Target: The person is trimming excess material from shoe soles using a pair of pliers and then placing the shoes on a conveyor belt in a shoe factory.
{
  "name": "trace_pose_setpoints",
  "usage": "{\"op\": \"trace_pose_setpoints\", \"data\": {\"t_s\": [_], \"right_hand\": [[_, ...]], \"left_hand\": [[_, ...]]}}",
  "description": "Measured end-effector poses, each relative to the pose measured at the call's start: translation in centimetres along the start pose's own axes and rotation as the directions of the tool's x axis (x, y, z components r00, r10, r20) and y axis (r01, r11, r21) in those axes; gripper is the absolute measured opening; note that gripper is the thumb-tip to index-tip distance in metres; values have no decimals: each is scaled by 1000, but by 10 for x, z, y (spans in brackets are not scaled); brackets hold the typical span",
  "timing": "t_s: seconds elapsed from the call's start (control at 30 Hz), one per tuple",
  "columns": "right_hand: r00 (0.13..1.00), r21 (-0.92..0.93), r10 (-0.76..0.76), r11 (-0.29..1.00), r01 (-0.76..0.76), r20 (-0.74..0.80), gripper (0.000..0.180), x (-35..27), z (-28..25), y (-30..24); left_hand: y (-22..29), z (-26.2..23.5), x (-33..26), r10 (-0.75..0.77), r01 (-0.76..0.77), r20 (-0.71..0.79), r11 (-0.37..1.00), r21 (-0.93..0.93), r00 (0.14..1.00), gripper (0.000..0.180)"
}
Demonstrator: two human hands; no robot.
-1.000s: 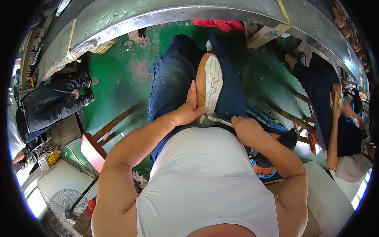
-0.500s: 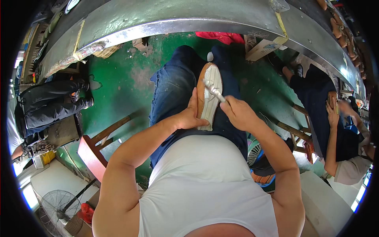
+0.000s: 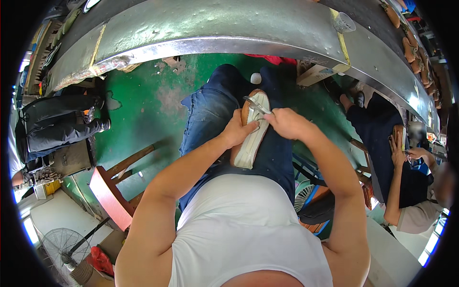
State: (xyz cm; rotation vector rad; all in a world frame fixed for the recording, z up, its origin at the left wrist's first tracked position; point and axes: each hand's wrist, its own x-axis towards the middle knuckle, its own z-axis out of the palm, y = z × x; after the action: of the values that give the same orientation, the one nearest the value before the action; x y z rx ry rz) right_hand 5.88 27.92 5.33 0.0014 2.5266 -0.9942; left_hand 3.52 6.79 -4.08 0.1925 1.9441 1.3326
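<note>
The white shoe [image 3: 252, 134] lies on the person's lap, sole edge up. The left hand [image 3: 237, 131] grips its side, and the right hand [image 3: 287, 123] is closed around a metal tool [image 3: 255, 103] at the toe. A cardboard box [image 3: 317, 74] sits far right under the tabletop [image 3: 215, 28].

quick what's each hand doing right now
Left hand: closed around the side of the white shoe on the lap.
Right hand: closed on a small metal tool at the shoe's upper end.
</note>
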Motion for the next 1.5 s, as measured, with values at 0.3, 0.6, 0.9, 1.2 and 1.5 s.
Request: {"op": "trace_pose_setpoints", "data": {"t_s": [0.3,0.6,0.9,1.2,1.5], "right_hand": [[998,-189,61,980,-55,25,47,-7,16,24],[933,487,356,825,-287,-54,42,-93,82,58],[936,-286,42,947,-149,-350,37,-128,87,13],[929,-273,-128,962,30,-348,39,-125,83,-15],[678,-208,-513,851,482,-526,32,-48,-9,-106]], "left_hand": [[20,-8,0,-63,63,13,997,-51,998,64],[75,-36,-25,331,-350,-156,677,-648,931,58],[146,-92,-16,407,94,123,93,-991,905,85],[94,-104,6,479,142,218,189,-972,850,84],[112,-102,2,323,40,146,314,-949,935,82]]}}
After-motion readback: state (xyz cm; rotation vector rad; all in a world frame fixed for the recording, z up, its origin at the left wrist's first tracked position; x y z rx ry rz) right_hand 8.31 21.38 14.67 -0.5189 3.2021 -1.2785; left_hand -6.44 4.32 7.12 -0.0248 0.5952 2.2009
